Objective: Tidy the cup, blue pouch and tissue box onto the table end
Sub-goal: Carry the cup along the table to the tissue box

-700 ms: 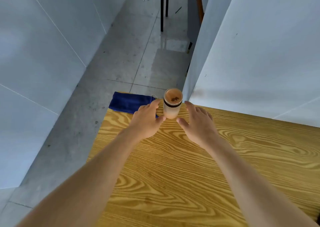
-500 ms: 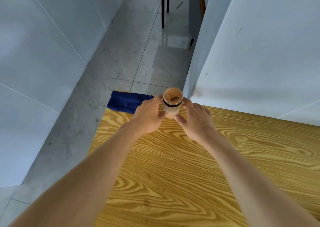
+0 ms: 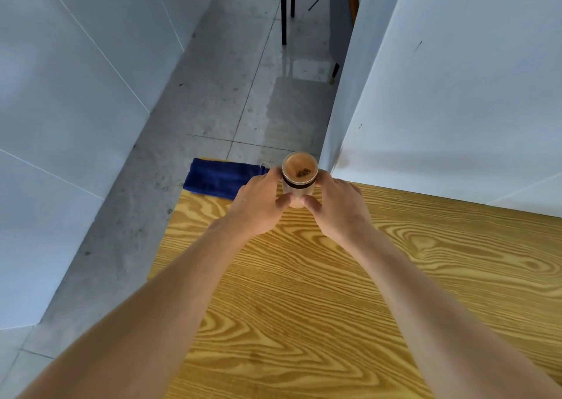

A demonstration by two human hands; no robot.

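A frosted cup [image 3: 299,176] with a dark band and something brown inside stands upright near the far end of the wooden table [image 3: 334,292]. My left hand [image 3: 258,207] wraps its left side and my right hand [image 3: 337,210] its right side, thumbs meeting on the near face. The blue pouch [image 3: 220,178] lies flat at the table's far left corner, just left of the cup, partly behind my left hand. No tissue box is in view.
A white wall panel [image 3: 456,94] runs along the table's right far edge. Beyond the table end is grey tiled floor [image 3: 231,94] with black chair legs [image 3: 284,9] further off. Another white wall [image 3: 76,94] borders the left.
Both hands have closed in from either side of the cup and now clasp it. The cup and pouch stay where they were.
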